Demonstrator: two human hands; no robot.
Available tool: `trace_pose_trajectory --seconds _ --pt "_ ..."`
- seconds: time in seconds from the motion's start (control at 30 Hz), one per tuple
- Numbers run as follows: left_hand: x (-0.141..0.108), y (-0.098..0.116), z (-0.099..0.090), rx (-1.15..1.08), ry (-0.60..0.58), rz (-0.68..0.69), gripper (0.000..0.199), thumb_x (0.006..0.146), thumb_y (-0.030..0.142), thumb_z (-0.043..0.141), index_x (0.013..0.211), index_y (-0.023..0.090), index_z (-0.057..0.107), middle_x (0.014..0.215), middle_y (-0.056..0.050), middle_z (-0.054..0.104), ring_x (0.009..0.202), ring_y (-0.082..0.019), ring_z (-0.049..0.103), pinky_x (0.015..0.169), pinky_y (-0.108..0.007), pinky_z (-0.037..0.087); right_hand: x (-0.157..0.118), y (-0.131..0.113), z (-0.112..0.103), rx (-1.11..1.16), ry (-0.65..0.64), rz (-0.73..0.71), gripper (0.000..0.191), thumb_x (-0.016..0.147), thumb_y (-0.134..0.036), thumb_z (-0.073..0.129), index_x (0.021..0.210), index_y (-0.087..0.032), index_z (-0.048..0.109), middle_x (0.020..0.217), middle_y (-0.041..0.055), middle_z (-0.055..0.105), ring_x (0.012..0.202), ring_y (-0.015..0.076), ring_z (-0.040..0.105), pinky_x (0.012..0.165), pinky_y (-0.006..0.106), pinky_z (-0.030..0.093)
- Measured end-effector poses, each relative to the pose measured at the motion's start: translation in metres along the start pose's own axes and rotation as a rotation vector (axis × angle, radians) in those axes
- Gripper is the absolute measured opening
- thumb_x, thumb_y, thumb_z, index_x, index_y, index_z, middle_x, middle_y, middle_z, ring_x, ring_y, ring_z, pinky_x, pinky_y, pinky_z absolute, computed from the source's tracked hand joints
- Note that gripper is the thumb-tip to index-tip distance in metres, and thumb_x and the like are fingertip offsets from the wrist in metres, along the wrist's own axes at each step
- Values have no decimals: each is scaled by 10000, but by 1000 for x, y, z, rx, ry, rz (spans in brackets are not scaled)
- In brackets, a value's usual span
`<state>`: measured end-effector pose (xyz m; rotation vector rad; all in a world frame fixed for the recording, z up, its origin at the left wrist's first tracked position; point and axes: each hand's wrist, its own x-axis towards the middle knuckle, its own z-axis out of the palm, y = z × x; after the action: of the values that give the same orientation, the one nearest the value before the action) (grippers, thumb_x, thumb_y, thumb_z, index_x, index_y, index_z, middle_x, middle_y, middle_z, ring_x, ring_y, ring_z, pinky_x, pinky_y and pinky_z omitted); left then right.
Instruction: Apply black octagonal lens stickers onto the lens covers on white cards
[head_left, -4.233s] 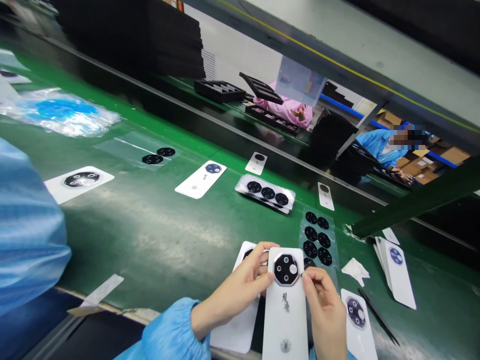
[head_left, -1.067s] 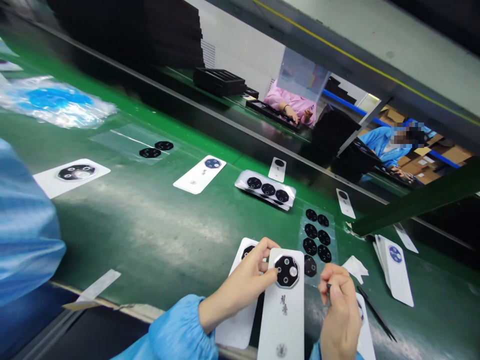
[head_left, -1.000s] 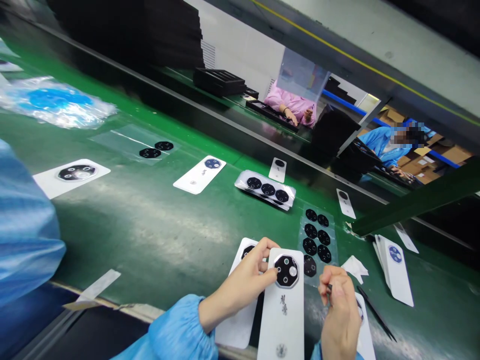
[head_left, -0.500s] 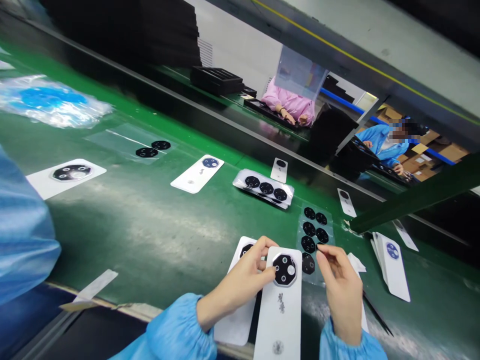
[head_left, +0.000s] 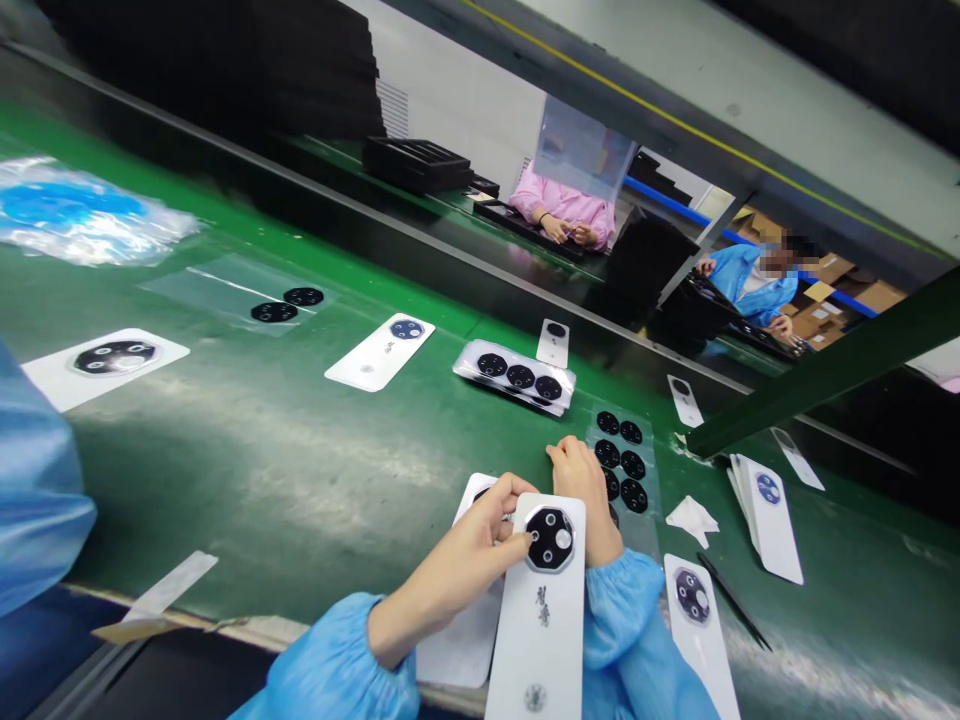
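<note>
My left hand [head_left: 469, 555] grips a white panel [head_left: 536, 640] by its upper left edge, thumb beside the black octagonal camera plate [head_left: 550, 538]. Under that hand, a second white panel [head_left: 457, 640] lies at the bench's front edge. Just behind the held panel is my right hand [head_left: 585, 495], its fingers bent together over the green bench; whether anything is between the fingertips is hidden. Beside it on the right lies a clear sheet of black octagonal pieces [head_left: 632, 465], partly covered by the hand.
A stack of clear sheets with black discs [head_left: 517, 376] sits beyond my hands. Tweezers [head_left: 733, 600], a crumpled white scrap [head_left: 692, 520] and a panel stack [head_left: 772, 515] lie right. A green post [head_left: 825, 370] slants across. Two people sit across the line.
My right hand has moved left and away from me, from over the sheet's right side to behind the held panel. The panel and scrap at right are now uncovered. My left hand keeps its hold.
</note>
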<state>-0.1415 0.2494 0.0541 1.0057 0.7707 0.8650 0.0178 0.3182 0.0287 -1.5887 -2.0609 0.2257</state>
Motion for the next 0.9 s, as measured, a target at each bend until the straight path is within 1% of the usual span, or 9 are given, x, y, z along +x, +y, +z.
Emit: trace_pose_trajectory --seconds 0.07,0.13,0.17,0.23,0.33,0.43,0.6,0.77,0.9 --pt "-1 1 -1 -9 -1 -3 273 749 285 600 956 208 440 894 2 544 690 -118 543 589 -227 419 -7 5 -13 -13 -10 7 331 836 -81 405 1069 -188 614 925 97 630 913 254 547 839 420 430" --pt "-2 2 -1 -22 -2 -4 283 759 296 602 972 213 436 909 0 549 702 -121 549 601 -233 431 -18 15 -34 -14 -17 37 353 889 -144 380 1200 -180 544 1001 95 622 965 241 549 856 410 438" --pt "-3 2 -1 -24 -4 -7 286 765 299 599 980 213 433 915 0 551 705 -122 550 605 -235 437 -24 21 -45 -11 -26 59 343 905 -170 372 1207 -177 535 1021 90 616 968 230 556 849 397 448" --pt "-3 2 -1 -24 -14 -15 293 770 306 598 988 211 428 925 -3 557 705 -122 550 607 -238 445 -38 35 -64 -6 -63 107 291 906 -204 391 1137 -180 566 1015 75 606 929 211 574 802 367 470" --pt "-3 2 -1 -17 -18 -22 294 763 315 608 967 206 427 910 1 558 700 -118 545 601 -232 445 -56 52 -80 -2 -161 162 192 837 -225 509 998 -205 610 966 45 595 869 204 585 723 334 483" --pt "-1 2 1 -5 -32 -20 280 763 320 603 945 203 425 886 7 554 685 -116 539 582 -227 435 -63 58 -80 6 -251 195 216 762 -228 602 977 -239 608 968 21 578 863 194 582 712 310 485" --pt "1 0 2 5 -27 -15 264 748 300 592 926 197 427 900 -4 554 708 -130 561 584 -237 435 -54 58 -75 10 -348 224 287 687 -219 675 950 -239 562 996 6 539 921 189 557 798 309 465" --pt "2 -2 2 2 -23 -19 261 723 272 579 920 196 425 885 -3 554 687 -131 565 543 -226 417 -42 62 -74 0 -444 237 294 645 -203 691 868 -229 502 922 -15 510 847 175 548 742 296 455" --pt "2 -2 3 -2 -32 -22 261 721 271 573 916 190 419 880 -8 567 686 -133 571 545 -228 415 -35 63 -74 -14 -496 228 317 621 -195 699 831 -230 464 885 -27 493 802 165 526 710 288 440"
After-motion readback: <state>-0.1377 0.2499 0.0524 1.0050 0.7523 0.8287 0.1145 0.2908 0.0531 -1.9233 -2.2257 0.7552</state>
